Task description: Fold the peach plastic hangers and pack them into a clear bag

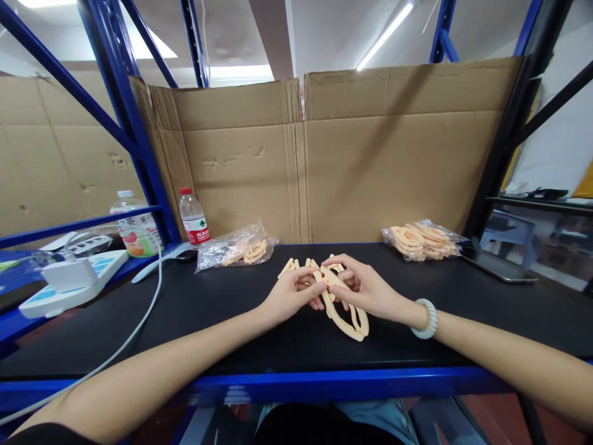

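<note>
L hand (293,290) & R hand (365,287) both pinching curved cream part (343,325) betw thumbs & fingers, centre, over blk tabletop (222,352); loose cream pcs (288,267) just beyond. Far L: clear bag (241,248) w/ similar pcs, red-cap bottle (194,217) beside; far R: 2nd bag (419,241), dark flat slab (500,267) nr it.

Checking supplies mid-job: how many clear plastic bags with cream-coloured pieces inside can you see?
2. One bag lies on the left, beside the red-capped bottle; the other bag lies on the right, beside a flat dark device.
</note>
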`<control>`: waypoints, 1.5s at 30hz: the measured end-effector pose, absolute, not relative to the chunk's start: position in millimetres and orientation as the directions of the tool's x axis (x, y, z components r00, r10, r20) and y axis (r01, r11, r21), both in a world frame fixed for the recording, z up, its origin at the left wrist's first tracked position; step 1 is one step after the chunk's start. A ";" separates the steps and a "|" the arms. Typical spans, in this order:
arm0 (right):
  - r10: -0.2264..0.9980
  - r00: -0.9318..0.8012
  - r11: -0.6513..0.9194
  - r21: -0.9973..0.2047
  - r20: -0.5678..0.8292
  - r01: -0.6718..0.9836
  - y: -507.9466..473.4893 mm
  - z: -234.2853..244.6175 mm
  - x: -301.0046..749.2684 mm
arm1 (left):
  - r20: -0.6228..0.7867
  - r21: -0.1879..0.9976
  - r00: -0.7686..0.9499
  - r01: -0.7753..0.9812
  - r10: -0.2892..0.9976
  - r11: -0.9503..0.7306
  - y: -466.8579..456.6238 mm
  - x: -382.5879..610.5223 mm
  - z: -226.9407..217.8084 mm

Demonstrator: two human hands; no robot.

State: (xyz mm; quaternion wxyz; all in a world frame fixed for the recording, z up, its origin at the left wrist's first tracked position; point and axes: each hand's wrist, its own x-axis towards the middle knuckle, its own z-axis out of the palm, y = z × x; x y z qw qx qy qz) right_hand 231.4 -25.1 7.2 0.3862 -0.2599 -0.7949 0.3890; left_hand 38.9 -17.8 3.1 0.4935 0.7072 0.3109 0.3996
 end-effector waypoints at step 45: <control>0.908 -0.396 0.414 -0.148 0.139 0.898 6.7 -24.2 263.1 | 0.057 0.146 0.565 0.811 0.823 -0.567 -12.4 15.3 -7.2</control>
